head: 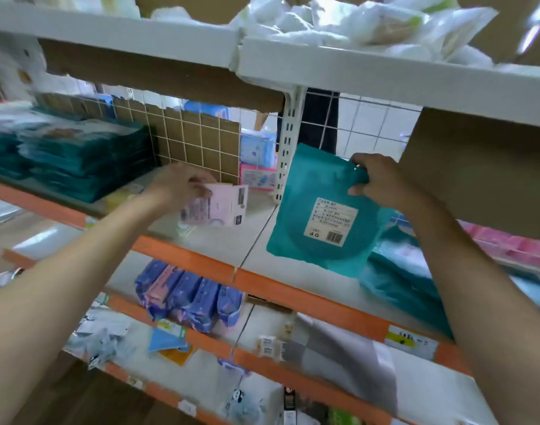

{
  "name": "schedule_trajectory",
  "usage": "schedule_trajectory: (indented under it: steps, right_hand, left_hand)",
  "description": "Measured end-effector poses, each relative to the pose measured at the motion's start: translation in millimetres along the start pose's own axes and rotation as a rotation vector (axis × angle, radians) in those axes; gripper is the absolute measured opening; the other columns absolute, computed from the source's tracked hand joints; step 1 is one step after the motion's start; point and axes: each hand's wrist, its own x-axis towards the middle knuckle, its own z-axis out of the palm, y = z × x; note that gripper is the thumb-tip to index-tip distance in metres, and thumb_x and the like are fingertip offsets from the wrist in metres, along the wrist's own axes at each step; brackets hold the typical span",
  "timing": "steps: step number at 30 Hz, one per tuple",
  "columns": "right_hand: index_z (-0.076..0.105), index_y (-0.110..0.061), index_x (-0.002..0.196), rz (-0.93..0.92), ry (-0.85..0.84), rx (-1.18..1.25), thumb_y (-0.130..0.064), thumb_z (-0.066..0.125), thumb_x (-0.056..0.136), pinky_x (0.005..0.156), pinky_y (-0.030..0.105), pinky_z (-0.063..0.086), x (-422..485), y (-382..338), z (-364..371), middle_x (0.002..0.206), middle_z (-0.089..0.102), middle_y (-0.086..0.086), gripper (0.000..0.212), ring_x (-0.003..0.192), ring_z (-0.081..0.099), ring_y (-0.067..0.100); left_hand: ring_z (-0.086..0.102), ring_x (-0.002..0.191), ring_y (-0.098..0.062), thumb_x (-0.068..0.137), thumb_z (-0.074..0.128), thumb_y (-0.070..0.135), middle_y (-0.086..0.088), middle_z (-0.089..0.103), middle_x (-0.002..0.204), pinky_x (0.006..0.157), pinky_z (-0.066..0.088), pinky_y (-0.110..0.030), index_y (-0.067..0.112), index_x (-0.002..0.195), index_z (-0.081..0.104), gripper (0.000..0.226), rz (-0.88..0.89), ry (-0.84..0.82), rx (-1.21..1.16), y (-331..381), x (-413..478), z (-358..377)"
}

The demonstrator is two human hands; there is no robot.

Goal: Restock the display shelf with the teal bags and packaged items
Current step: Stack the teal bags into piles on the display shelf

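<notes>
Restocking at mid-shelf: we held a teal bag point(321, 216) in our right hand point(376, 179), thumb and curled fingers pinching its top right corner, so that it hung upright with its white label and barcode facing us. Its lower edge was at the display shelf point(225, 240), though we could not tell whether it touched the board. The bag stood just at three o'clock of the white slotted post point(288, 142) that divides the bays. A corner pinch, we judged, kept the label readable and left the body free to be laid flat. Our left hand point(182, 185), at nine o'clock of that post, had its fingers closed on the upper edge of a pale pink packet point(216, 207), which was blurred and seemingly clear of the board. It was probably carried there to find its own slot. A flat stack of teal bags point(78, 161) lay at the frame's nine o'clock against the wire grid point(186, 139), and more teal bags point(397, 271) were heaped at four o'clock under our right forearm. That heap looked the likelier home for the bag in hand. A cardboard box point(477, 167) crowded the bay from two o'clock.
</notes>
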Motion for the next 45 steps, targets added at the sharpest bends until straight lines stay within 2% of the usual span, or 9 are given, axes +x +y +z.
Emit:
schedule_trajectory:
  steps: [2, 5, 13, 17, 20, 31, 36, 42, 45]
  right_hand:
    - [0.056, -0.015, 0.111, -0.006, 0.001, -0.021, -0.011, 0.071, 0.078, 0.082, 0.038, 0.044, 8, -20, 9, 0.109, 0.061, 0.008, 0.036, 0.101, 0.055, 0.029]
    - [0.055, -0.015, 0.113, -0.034, 0.003, -0.017, -0.011, 0.069, 0.081, 0.080, 0.034, 0.039, 20, -53, 21, 0.101, 0.055, 0.001, 0.035, 0.097, 0.052, 0.023]
    - [0.056, -0.019, 0.109, -0.103, -0.013, 0.025, -0.011, 0.069, 0.079, 0.087, 0.041, 0.047, 69, -111, 53, 0.106, 0.059, 0.003, 0.033, 0.097, 0.057, 0.026]
    - [0.056, -0.018, 0.111, -0.136, -0.027, 0.028, -0.011, 0.069, 0.079, 0.090, 0.043, 0.047, 101, -129, 66, 0.114, 0.061, 0.008, 0.035, 0.100, 0.058, 0.029]
    - [0.055, -0.019, 0.112, -0.120, -0.028, -0.005, -0.013, 0.067, 0.081, 0.090, 0.044, 0.048, 123, -136, 73, 0.114, 0.061, 0.006, 0.034, 0.100, 0.057, 0.026]
    - [0.056, -0.015, 0.108, -0.029, -0.097, -0.057, -0.008, 0.068, 0.081, 0.083, 0.035, 0.044, 171, -108, 67, 0.102, 0.055, 0.003, 0.030, 0.092, 0.053, 0.022]
    - [0.053, -0.018, 0.097, 0.042, -0.131, -0.027, -0.003, 0.068, 0.080, 0.073, 0.028, 0.038, 163, -87, 61, 0.095, 0.055, 0.001, 0.027, 0.088, 0.054, 0.020]
    - [0.059, -0.003, 0.106, 0.117, -0.138, -0.011, 0.001, 0.066, 0.079, 0.072, 0.027, 0.038, 150, -76, 59, 0.099, 0.058, 0.009, 0.028, 0.089, 0.055, 0.023]
    - [0.059, -0.003, 0.106, 0.132, -0.150, -0.010, 0.002, 0.066, 0.080, 0.075, 0.027, 0.038, 149, -78, 61, 0.099, 0.060, 0.009, 0.028, 0.092, 0.056, 0.023]
  left_hand:
    - [0.056, 0.094, -0.017, 0.086, 0.063, 0.008, -0.003, 0.064, 0.108, 0.075, 0.041, -0.028, 0.011, 0.111, 0.067, 0.026, -0.013, 0.003, 0.046, -20, -4, -16]
    - [0.058, 0.102, -0.018, 0.086, 0.063, 0.010, -0.003, 0.063, 0.117, 0.085, 0.044, -0.029, 0.011, 0.115, 0.066, 0.029, -0.010, 0.014, 0.061, -45, -9, -38]
    - [0.057, 0.086, -0.017, 0.087, 0.060, 0.007, -0.005, 0.067, 0.100, 0.075, 0.043, -0.031, 0.011, 0.099, 0.069, 0.016, 0.010, 0.063, 0.082, -93, -5, -78]
    - [0.052, 0.072, -0.002, 0.091, 0.054, 0.008, 0.003, 0.062, 0.095, 0.057, 0.037, -0.011, 0.018, 0.099, 0.066, 0.017, -0.022, 0.049, 0.073, -117, 10, -88]
    - [0.048, 0.073, 0.005, 0.093, 0.051, 0.011, 0.004, 0.060, 0.094, 0.060, 0.038, -0.014, 0.022, 0.097, 0.064, 0.017, -0.030, 0.019, 0.069, -132, 31, -87]
    - [0.061, 0.072, -0.010, 0.091, 0.056, 0.011, -0.001, 0.062, 0.082, 0.061, 0.047, -0.017, 0.015, 0.093, 0.064, 0.009, 0.081, -0.116, -0.048, -140, 137, -44]
    - [0.059, 0.075, -0.013, 0.089, 0.057, 0.007, -0.009, 0.067, 0.093, 0.064, 0.042, -0.017, 0.005, 0.103, 0.067, 0.018, 0.168, -0.275, -0.024, -132, 172, -16]
    - [0.065, 0.083, -0.017, 0.093, 0.053, 0.013, -0.007, 0.068, 0.092, 0.080, 0.054, -0.034, 0.010, 0.108, 0.066, 0.021, -0.092, -0.421, -0.153, -127, 186, 33]
    - [0.062, 0.073, -0.014, 0.095, 0.049, 0.013, -0.005, 0.065, 0.088, 0.067, 0.051, -0.027, 0.010, 0.106, 0.060, 0.016, -0.165, -0.492, -0.237, -128, 183, 52]
